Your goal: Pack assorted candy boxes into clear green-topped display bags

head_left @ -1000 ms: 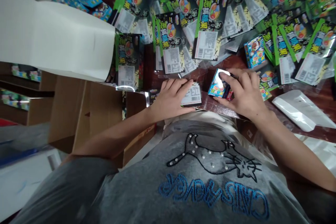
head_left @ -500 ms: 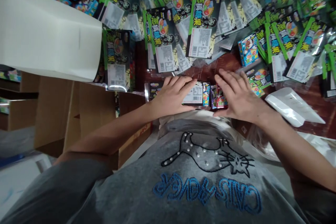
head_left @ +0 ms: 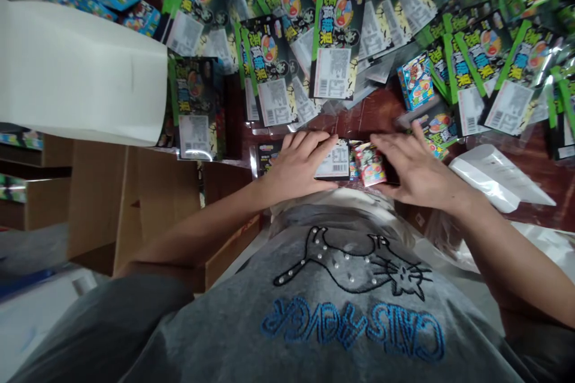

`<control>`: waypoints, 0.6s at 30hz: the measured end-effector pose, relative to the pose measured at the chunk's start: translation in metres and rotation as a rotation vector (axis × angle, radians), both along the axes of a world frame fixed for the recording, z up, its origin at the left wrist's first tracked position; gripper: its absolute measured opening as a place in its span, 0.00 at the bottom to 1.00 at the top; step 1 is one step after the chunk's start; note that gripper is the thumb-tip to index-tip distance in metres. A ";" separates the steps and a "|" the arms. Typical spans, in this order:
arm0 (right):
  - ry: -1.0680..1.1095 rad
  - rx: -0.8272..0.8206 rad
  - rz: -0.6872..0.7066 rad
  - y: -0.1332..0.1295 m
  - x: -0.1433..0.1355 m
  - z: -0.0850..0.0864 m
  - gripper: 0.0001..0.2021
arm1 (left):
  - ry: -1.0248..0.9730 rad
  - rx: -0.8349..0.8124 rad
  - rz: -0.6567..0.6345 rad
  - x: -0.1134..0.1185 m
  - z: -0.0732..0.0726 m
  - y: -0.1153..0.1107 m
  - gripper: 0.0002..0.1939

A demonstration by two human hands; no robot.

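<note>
Near table's edge (head_left: 539, 217); red box (head_left: 371, 166)

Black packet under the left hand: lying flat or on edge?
Lying flat: the black packet shows its printed face and white label to the camera, with the left hand laid across it.

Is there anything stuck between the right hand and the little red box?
Nothing that I can see. The right hand seems to be touching the red box directly. The black packet under the left hand is on the box's other side, not between them.
</note>
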State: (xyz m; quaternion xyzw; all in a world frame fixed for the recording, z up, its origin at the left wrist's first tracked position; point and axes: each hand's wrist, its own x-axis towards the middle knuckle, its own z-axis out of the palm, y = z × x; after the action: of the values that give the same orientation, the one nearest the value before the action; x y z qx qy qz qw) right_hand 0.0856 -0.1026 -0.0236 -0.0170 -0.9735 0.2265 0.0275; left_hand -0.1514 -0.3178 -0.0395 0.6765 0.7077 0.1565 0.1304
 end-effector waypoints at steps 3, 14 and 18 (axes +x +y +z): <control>0.002 0.093 -0.100 0.013 0.007 0.003 0.42 | -0.011 -0.012 -0.007 -0.001 -0.001 0.001 0.53; 0.042 0.056 -0.132 -0.008 -0.018 0.001 0.42 | -0.040 0.013 -0.016 0.002 0.006 0.003 0.50; 0.017 0.070 -0.121 -0.013 -0.023 0.001 0.45 | -0.023 0.041 -0.029 0.004 0.010 0.008 0.48</control>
State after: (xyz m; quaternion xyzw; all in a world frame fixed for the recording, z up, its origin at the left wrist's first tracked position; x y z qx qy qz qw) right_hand 0.0629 -0.1154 -0.0221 -0.0729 -0.9777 0.1905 0.0501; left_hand -0.1473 -0.3097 -0.0291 0.6872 0.6931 0.1769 0.1266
